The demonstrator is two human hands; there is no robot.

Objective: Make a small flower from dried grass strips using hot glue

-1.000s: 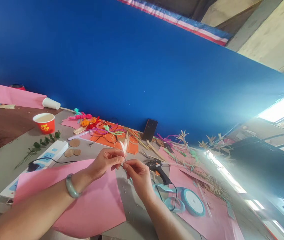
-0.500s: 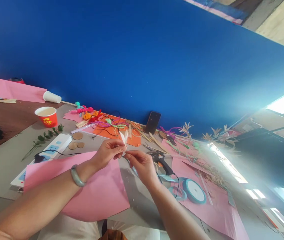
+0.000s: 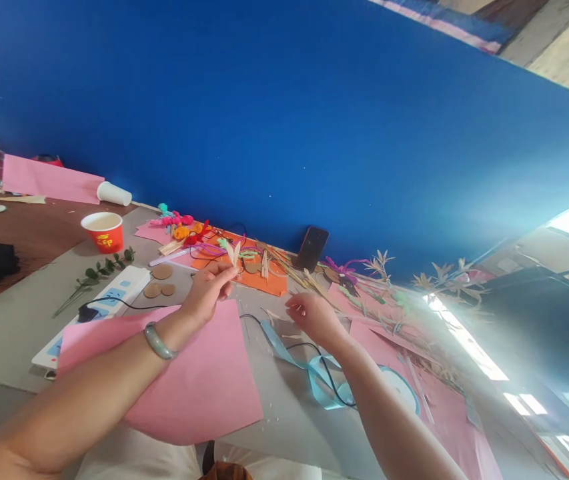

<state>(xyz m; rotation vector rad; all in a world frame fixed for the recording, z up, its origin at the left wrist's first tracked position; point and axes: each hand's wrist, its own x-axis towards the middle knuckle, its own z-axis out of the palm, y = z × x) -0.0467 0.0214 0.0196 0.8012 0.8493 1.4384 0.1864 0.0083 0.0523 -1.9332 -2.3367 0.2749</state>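
My left hand (image 3: 207, 289), with a green bangle on the wrist, pinches a small bunch of pale dried leaf strips (image 3: 234, 253) that stick up above the fingers. It hovers over the far edge of a pink paper sheet (image 3: 199, 373). My right hand (image 3: 314, 317) is apart from it, to the right, lowered onto the grey table near loose pale straw pieces (image 3: 271, 313), fingers curled down. What it holds, if anything, I cannot make out. A light blue ribbon (image 3: 294, 360) trails toward a ribbon spool (image 3: 399, 390) beside my right forearm.
Orange paper (image 3: 259, 280) with colourful pipe cleaners and a black cord lies behind the hands. A phone (image 3: 313, 248) leans on the blue wall. A red paper cup (image 3: 104, 232), a green sprig (image 3: 97, 273), a white power strip (image 3: 109, 297) and cardboard discs (image 3: 159, 287) lie left. Dried grass stems (image 3: 389, 293) spread right.
My hands have separated. The right hand let go of the leaf bunch and moved right and down to the table. The left hand lifted the bunch slightly away. The glue gun is now hidden.
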